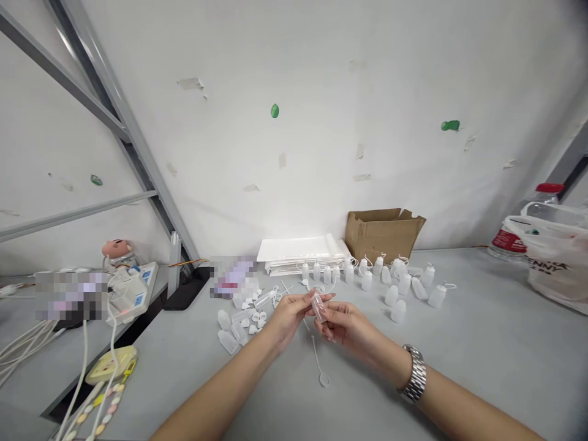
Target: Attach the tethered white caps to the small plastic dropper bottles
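Above the table's middle, a small translucent plastic bottle (318, 308) is held tilted between both hands. My right hand (344, 324) is closed around its body, with a metal watch on that wrist. The fingers of my left hand (289, 315) pinch its upper end; whatever small part sits under the fingertips is hidden. A thin white strap with a ring (324, 380) lies on the table just below the hands. To the left, near my left hand, is a loose pile of translucent bottles (228, 342) and white caps (261, 318).
Several bottles with white tops (404, 283) stand at the back right, a few lying over. Behind them are a cardboard box (383, 236) and a stack of white sheets (298, 251). A plastic bag (558, 263) sits far right; cables (85, 355) and a power strip (142, 291) lie left.
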Motion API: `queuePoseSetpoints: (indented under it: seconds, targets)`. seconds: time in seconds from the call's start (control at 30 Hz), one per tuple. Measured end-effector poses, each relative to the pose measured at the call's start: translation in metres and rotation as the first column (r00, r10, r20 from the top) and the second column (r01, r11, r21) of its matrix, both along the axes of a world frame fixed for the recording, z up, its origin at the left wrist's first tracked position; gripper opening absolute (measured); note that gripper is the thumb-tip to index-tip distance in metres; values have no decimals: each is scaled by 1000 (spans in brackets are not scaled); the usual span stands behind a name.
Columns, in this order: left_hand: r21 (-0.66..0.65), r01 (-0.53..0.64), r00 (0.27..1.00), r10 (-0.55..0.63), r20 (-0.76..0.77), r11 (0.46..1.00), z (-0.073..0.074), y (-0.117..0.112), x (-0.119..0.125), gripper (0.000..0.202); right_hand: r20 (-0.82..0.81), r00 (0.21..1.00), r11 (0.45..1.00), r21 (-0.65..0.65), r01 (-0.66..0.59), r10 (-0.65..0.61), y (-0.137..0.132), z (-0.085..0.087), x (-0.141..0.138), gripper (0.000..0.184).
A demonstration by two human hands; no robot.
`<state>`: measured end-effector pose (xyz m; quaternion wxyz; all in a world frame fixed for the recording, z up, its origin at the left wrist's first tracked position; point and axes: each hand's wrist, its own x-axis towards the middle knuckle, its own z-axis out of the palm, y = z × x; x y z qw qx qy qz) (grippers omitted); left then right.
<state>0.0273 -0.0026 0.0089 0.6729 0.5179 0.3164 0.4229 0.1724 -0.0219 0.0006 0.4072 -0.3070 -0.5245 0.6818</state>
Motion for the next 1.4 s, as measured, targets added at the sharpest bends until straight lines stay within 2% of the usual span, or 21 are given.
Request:
queuePoseSetpoints:
  seconds: [0.03,0.1,0.17,0.23,0.33,0.43,0.5,0.53,0.57,0.6,0.63,0.7,0.73,0.77,0.83,0.9,1.03,1.17,1.3,1.4]
  targets:
    - [6,4,1000,-4,-25,1000,1,1,-1,36,32,999,1000,10,13,-14,0,-1,-1,34]
    - [6,-23,998,23,-62,1000,2,2,-2,30,166,979,990,92,104,-119,-2,-3,-2,34]
    - [1,-71,996,71,-57,997,3,2,-3,25,333,897,943,258,210,-290,-3,-4,-2,30]
    - [-2,-93,995,93,-28,996,4,1,-3,28,431,766,843,472,259,-477,-6,-5,-1,23]
    - [28,-126,992,127,-12,992,3,-3,1,31,402,625,646,730,222,-669,-9,-8,1,18]
    - [100,-186,981,191,-43,977,1,-9,5,30,327,598,493,860,134,-732,-12,-15,0,19]
    - [160,-183,978,197,-74,970,1,-12,6,30,297,618,445,890,97,-728,-14,-17,0,22]
    - [188,-169,978,188,-90,967,1,-13,6,30,296,636,455,885,99,-712,-14,-17,0,23]
    - [209,-156,978,180,-104,965,1,-13,5,31,310,660,499,860,112,-684,-15,-15,0,24]
    - [220,-146,978,174,-115,965,2,-13,5,31,341,697,578,806,129,-631,-14,-12,0,25]
    - [218,-138,979,167,-121,966,2,-13,4,32,378,749,683,718,135,-545,-14,-9,1,28]
    - [185,-121,983,144,-114,975,1,-12,3,34,386,873,878,469,92,-298,-11,-1,2,36]
    - [165,-119,985,137,-102,979,1,-11,3,35,338,924,936,348,52,-177,-9,2,3,39]
    - [149,-126,986,140,-86,981,0,-9,3,36,269,959,969,248,18,-86,-7,5,3,40]
    - [132,-172,982,180,-53,976,-3,-8,3,36,135,991,994,111,10,-25,-4,7,3,37]
    - [114,-230,972,235,-28,966,-5,-6,4,32,56,996,998,21,64,-65,-1,5,3,33]
    - [35,-238,971,238,21,971,-8,-5,5,25,12,993,992,-42,116,-116,-1,0,2,29]
    - [-26,-198,976,200,88,980,-9,-7,8,29,-86,996,998,-53,20,-24,-4,1,4,32]
    - [35,-206,977,203,71,978,-9,-11,11,33,-277,958,972,-196,-128,70,-5,4,8,22]
    - [65,-173,984,170,47,983,-9,-12,12,32,-301,947,941,-276,-194,107,-3,5,13,21]
